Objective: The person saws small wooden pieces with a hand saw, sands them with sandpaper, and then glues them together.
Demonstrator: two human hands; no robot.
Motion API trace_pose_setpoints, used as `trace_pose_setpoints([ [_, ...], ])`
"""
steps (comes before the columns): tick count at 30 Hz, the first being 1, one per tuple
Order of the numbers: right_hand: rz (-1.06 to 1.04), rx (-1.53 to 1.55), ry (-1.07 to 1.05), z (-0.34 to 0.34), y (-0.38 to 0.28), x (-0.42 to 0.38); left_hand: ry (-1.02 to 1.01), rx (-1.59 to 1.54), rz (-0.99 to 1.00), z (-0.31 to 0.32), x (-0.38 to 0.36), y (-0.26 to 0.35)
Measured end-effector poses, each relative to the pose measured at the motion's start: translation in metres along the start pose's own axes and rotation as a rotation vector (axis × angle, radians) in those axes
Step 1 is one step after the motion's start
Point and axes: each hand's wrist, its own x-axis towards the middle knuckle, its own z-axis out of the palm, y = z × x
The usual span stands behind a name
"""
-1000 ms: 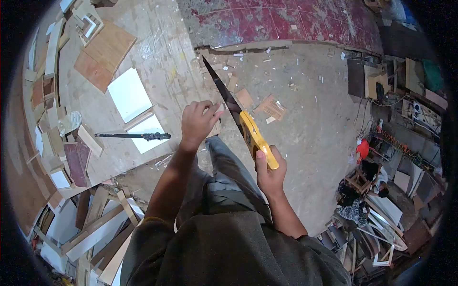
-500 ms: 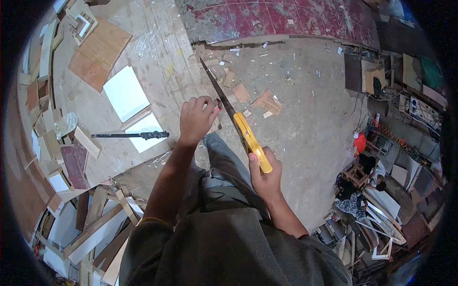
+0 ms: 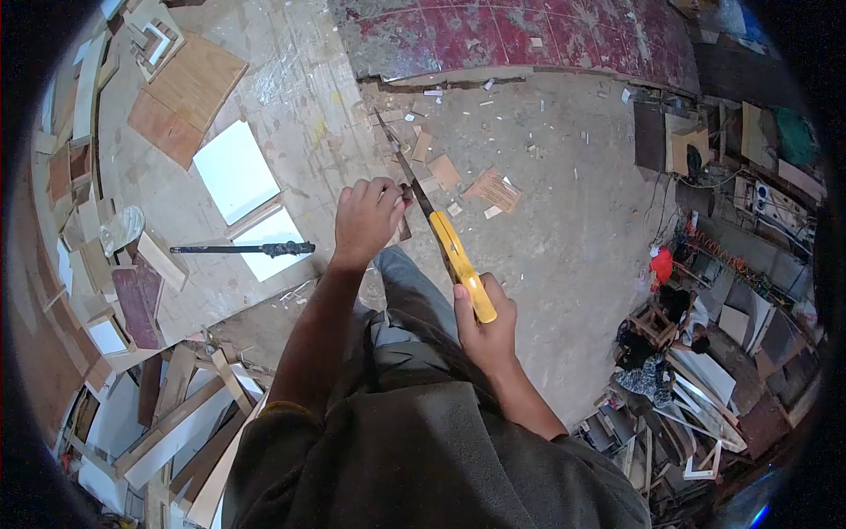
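My right hand [image 3: 490, 328] is wrapped round the yellow handle [image 3: 460, 263] of a handsaw. Its long dark blade [image 3: 418, 187] points up and away to the left, over the edge of the worktable [image 3: 304, 176]. My left hand [image 3: 363, 220] is closed at that edge, its fingers curled over a dark brown strip of wood [image 3: 404, 231], mostly hidden under the hand. The blade runs right beside my left fingertips. Left of this hand, a black bar with a wrapped grip [image 3: 282, 249] lies across a white panel [image 3: 266, 236].
Another white panel [image 3: 234, 172] and a brown plywood board [image 3: 196, 84] lie on the table. Scraps [image 3: 493, 189] litter the concrete floor. Timber offcuts [image 3: 176, 432] pile up at lower left. On the right, a person [image 3: 652, 375] is among wood pieces.
The saw has shifted slightly toward my body, and its handle end has swung a little left with my right hand. My left hand stays at the table edge.
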Motion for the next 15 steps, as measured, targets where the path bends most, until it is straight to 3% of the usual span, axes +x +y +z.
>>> trace_pose_setpoints([
  [15,0.082,0.086,0.014,0.004,-0.010,0.009,-0.029,0.022,-0.005,-0.007,-0.001,0.002],
])
